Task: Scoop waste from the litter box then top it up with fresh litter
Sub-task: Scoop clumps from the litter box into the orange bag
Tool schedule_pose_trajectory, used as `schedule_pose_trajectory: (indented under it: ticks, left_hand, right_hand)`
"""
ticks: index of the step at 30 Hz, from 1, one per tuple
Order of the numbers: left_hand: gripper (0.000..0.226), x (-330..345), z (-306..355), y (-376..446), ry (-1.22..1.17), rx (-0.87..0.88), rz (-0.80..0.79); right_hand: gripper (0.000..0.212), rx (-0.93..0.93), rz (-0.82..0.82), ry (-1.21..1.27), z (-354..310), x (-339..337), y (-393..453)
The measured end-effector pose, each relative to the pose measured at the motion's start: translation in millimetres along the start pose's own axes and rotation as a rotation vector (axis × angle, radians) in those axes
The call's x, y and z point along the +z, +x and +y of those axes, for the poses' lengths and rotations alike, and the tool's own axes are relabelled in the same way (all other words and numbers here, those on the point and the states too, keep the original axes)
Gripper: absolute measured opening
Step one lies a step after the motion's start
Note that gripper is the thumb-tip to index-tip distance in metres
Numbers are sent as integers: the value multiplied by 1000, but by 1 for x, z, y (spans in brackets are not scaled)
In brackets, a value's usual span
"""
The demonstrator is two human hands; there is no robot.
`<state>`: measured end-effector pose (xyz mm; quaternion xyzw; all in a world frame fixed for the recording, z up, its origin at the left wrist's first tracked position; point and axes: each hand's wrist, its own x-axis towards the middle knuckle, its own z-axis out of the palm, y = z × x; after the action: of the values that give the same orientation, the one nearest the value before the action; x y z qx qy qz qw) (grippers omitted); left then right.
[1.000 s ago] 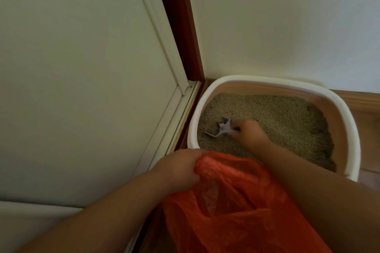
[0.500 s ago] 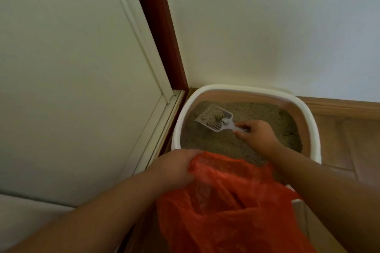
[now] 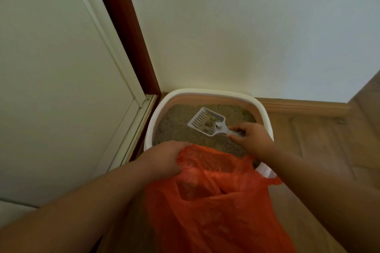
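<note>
Head view: the light, stiff scoop (image 3: pixel 206 121), clumps aboard, is pinched at its handle by the right hand (image 3: pixel 251 139), kept level, while the limp orange bag (image 3: pixel 216 201) is gripped at its rim by the left hand (image 3: pixel 164 160).

The scoop (image 3: pixel 206 121), buried in the litter (image 3: pixel 176 127) a second ago, has been lifted clear by the right hand (image 3: pixel 251 139) and now sits level above it. Most loose grains have sifted through its slots, leaving a few clumps (image 3: pixel 209 122) near the handle end.
</note>
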<state>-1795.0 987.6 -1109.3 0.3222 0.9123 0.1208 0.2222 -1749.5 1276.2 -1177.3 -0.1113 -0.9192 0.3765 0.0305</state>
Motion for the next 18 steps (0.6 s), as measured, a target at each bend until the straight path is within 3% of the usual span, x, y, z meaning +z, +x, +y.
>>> schedule_pose_trajectory:
  ticks: [18]
  left_hand:
    - [77, -4, -4, -3, 7, -49, -9]
  right_hand:
    - [31, 5, -57, 45, -6, -13, -10]
